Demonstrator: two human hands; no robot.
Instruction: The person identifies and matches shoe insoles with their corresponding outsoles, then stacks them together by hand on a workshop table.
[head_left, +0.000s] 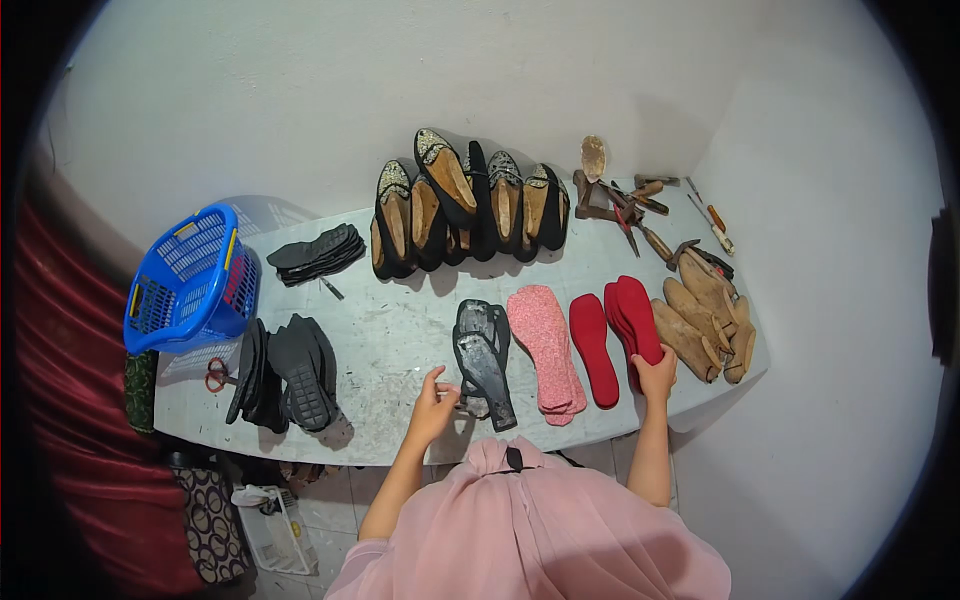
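Observation:
My right hand (656, 378) grips the heel end of a stack of red insoles (632, 312), thumb on one side and fingers on the other. A separate red insole (595, 350) lies just left of that stack. Further left is a pile of pink speckled insoles (543, 345). My left hand (434, 408) is open near the table's front edge, fingers apart and holding nothing. Close to its fingertips lie dark grey shoe soles (483, 362), the top one smeared with a pale, shiny film.
Black shoes on wooden lasts (445, 200) stand along the back. Bare wooden lasts (700, 310) and hand tools (640, 210) occupy the right. At left are a blue basket (190, 285), black soles (303, 370), more dark pieces (318, 253) and scissors (218, 376).

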